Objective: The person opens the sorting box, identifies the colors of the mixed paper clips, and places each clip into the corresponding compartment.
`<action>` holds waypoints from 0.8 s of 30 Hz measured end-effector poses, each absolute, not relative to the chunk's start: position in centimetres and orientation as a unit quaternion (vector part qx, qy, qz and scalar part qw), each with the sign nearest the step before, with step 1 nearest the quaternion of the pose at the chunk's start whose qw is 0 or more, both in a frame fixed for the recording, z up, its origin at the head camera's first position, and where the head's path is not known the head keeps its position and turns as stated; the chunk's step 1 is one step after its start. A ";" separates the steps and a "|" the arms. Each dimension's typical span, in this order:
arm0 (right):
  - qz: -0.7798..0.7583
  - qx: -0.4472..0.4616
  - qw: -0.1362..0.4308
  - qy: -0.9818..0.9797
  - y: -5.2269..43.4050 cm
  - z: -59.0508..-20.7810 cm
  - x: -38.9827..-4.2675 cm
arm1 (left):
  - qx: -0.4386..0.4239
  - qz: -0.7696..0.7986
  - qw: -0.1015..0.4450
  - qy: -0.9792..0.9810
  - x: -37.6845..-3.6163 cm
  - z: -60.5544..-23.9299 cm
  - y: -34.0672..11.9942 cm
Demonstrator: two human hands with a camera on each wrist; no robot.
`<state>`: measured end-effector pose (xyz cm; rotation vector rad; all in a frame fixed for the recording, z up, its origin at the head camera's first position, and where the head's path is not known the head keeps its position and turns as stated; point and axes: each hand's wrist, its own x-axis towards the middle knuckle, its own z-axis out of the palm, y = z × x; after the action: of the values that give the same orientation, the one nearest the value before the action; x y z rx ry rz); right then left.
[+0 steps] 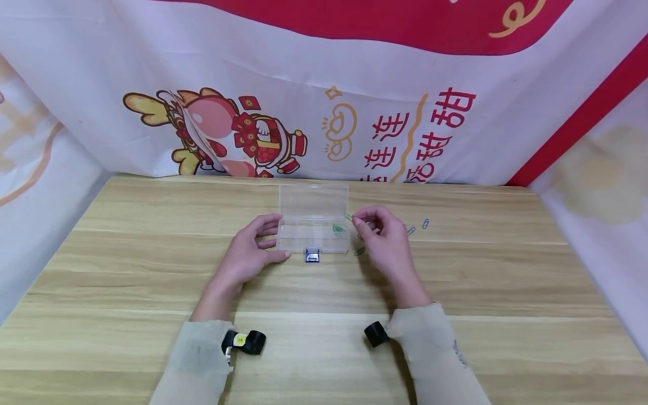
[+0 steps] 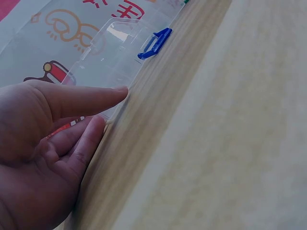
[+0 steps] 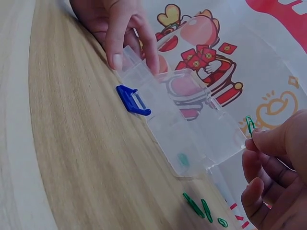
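Note:
A clear plastic compartment box (image 1: 293, 243) lies on the table with its lid (image 1: 314, 201) raised at the back. Its blue latch (image 1: 312, 255) hangs at the front. My left hand (image 1: 245, 250) holds the box's left end, the thumb (image 2: 96, 100) at the front edge and the other fingers toward the back. Between thumb and fingertip my right hand (image 1: 387, 242) pinches a green paper clip (image 3: 249, 125), above the box's right end. Green clips (image 1: 338, 228) show inside the right-hand compartment. More green paper clips (image 3: 193, 205) lie beside the box, below my right hand.
Two blue paper clips (image 1: 426, 224) lie on the wooden table (image 1: 486, 270), right of my right hand. A printed white and red cloth (image 1: 314, 112) hangs along the table's back edge, with more cloth at both sides.

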<state>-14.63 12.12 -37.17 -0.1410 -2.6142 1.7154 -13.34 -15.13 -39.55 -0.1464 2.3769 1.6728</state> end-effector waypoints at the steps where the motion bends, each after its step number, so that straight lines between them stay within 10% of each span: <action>1: 0.548 -0.044 0.007 -0.835 12.1 -37.2 -14.7 | -0.049 0.571 0.115 0.811 -13.3 -39.6 -15.2; 24: 0.528 -0.033 -0.001 -0.849 11.4 -37.7 -15.5 | -0.045 0.574 0.116 0.809 -13.3 -39.7 -15.3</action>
<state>-15.50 11.43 -37.72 -0.1041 -2.6684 1.6584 -13.34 -15.29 -39.66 -0.1319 2.3694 1.6824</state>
